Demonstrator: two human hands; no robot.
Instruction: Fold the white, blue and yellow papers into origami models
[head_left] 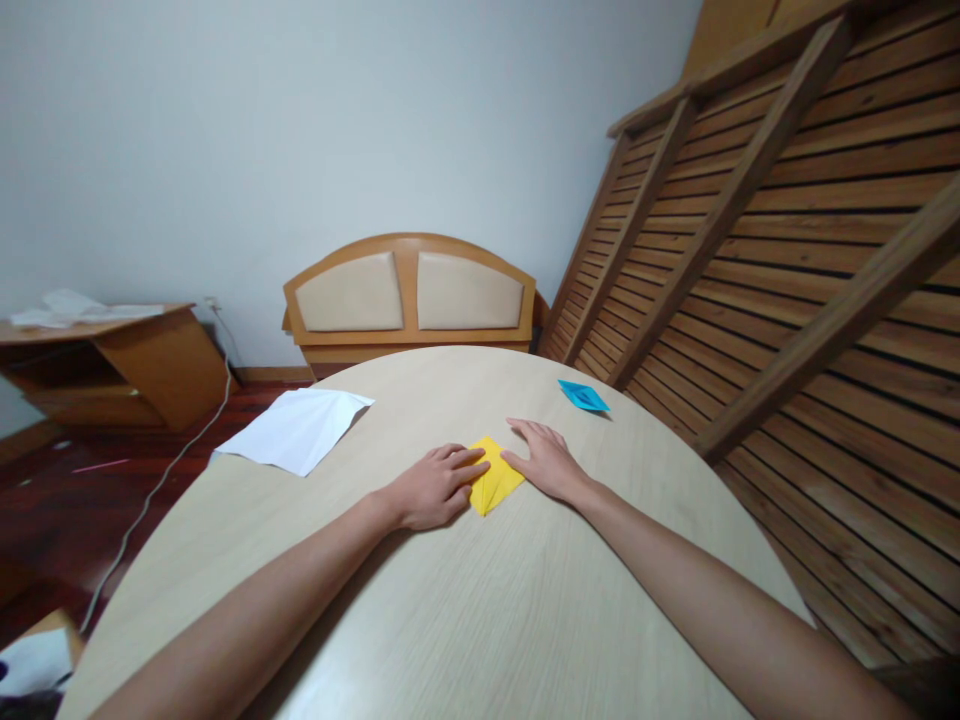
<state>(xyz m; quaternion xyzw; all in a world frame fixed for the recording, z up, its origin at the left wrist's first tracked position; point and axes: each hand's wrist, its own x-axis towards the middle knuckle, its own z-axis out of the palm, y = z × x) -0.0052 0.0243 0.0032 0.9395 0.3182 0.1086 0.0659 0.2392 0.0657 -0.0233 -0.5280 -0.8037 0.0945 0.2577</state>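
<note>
A small folded sheet of yellow paper (495, 484) lies flat on the table between my two hands, one corner pointing toward me. Crease lines run down to that near corner. My left hand (437, 487) rests at its left side, fingers stretched onto the paper. On the right, my right hand (550, 460) lies with fingers apart, its thumb at the paper's right edge. A folded blue paper piece (583, 396) sits farther back to the right, apart from both hands.
The round pale wooden table (465, 620) carries a white sheet of paper (296, 430) at its left edge. A slatted wooden frame (787, 280) leans close on the right. Behind stands a headboard (409, 290). A desk (157, 360) and a white cable (161, 485) are at left.
</note>
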